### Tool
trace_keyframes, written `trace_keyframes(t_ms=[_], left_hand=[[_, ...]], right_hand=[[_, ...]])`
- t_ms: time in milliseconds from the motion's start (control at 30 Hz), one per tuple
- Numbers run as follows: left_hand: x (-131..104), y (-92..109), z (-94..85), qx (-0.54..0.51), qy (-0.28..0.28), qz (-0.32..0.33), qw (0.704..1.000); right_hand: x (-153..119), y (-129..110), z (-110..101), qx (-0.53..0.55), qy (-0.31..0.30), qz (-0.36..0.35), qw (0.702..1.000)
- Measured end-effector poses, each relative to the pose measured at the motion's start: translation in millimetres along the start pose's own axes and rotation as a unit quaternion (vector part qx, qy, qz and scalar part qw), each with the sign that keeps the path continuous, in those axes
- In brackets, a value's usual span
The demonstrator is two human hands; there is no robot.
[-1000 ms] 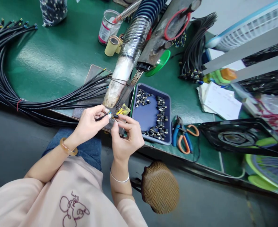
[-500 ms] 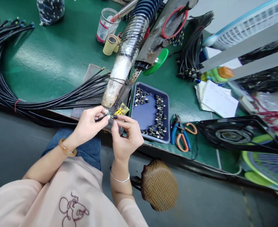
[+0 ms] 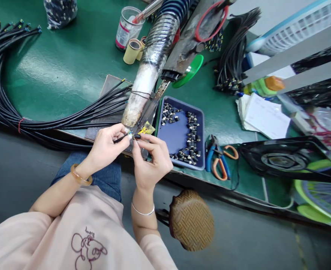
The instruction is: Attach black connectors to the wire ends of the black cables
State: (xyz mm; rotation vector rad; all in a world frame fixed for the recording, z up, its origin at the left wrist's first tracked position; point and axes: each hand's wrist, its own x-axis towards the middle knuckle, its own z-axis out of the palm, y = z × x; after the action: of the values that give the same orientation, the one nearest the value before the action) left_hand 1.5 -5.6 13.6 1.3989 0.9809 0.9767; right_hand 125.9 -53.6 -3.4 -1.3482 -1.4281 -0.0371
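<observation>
My left hand (image 3: 108, 145) pinches the end of a black cable, its thin coloured wires showing at the fingertips. Close against it, my right hand (image 3: 152, 160) holds a small black connector between thumb and fingers. The wires and connector meet below the mouth of a foil-wrapped duct (image 3: 137, 92) and beside a metal bar (image 3: 151, 104). Whether they are joined is too small to tell. A bundle of black cables (image 3: 55, 123) lies to the left. Right of my hands a blue-grey tray (image 3: 202, 135) holds several small black connectors (image 3: 192, 138).
Pliers (image 3: 216, 157) with blue and orange handles lie right of the tray, near a black fan (image 3: 285, 159). Papers (image 3: 267, 116) sit behind them. A plastic cup (image 3: 127, 30) and yellowish rolls (image 3: 132, 51) stand at the back. A woven-topped stool (image 3: 192, 219) is below the table edge.
The view has shifted slightly, so objects at the right appear a little further right. My hands keep nearly the same pose, with the cable end and connector still close together.
</observation>
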Motion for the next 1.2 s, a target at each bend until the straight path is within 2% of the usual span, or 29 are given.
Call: trace_keyframes(t_ms=[233, 333, 467, 500, 533, 633, 667, 800, 900, 1000, 1067, 1133, 1200], left_hand=[[-1.1, -1.6, 0.6, 0.056, -0.023, 0.008, 0.998], [-3.2, -2.1, 0.0, 0.068, -0.026, 0.01, 0.997], [-7.6, -2.3, -2.0, 0.08, -0.03, 0.023, 0.996], [-8.9, -2.4, -2.6, 0.081, -0.034, 0.026, 0.996], [-10.2, -2.6, -3.2, 0.082, -0.038, 0.029, 0.995], [-14.3, -3.5, -5.1, 0.082, -0.047, 0.039, 0.995], [-15.7, -3.6, -5.8, 0.079, -0.043, 0.042, 0.995], [-20.4, -1.3, -11.4, 0.073, -0.012, 0.08, 0.994], [-21.5, 3.8, -18.6, 0.034, -0.066, 0.056, 0.996], [-21.1, 7.9, -25.0, -0.045, -0.153, -0.028, 0.987], [-21.1, 8.6, -26.4, -0.073, -0.156, -0.05, 0.984], [-21.6, 7.8, -25.4, -0.078, -0.13, -0.043, 0.987], [-22.4, 6.0, -23.1, -0.078, -0.108, -0.029, 0.991]], right_hand=[[-4.4, 6.3, -6.1, 0.003, -0.01, -0.013, 1.0], [-7.8, 8.8, -7.2, 0.031, -0.01, 0.007, 0.999], [-8.7, 6.7, -12.3, 0.087, 0.081, 0.083, 0.989], [-8.0, 5.7, -14.5, 0.082, 0.083, 0.101, 0.988], [-7.0, 4.9, -16.9, 0.072, 0.06, 0.12, 0.988], [-4.1, 5.2, -21.9, 0.063, -0.09, 0.175, 0.978], [-3.4, 6.3, -22.3, 0.074, -0.121, 0.191, 0.971], [-0.9, 13.6, -19.5, 0.175, -0.139, 0.227, 0.948], [1.2, 15.5, -18.7, 0.232, -0.166, 0.192, 0.939], [1.2, 11.3, -21.8, 0.193, -0.166, 0.11, 0.961], [-0.9, 7.5, -25.0, 0.13, -0.128, 0.076, 0.98], [-3.7, 4.8, -27.8, 0.09, -0.074, 0.074, 0.99], [-6.0, 3.2, -29.6, 0.076, -0.046, 0.078, 0.993]])
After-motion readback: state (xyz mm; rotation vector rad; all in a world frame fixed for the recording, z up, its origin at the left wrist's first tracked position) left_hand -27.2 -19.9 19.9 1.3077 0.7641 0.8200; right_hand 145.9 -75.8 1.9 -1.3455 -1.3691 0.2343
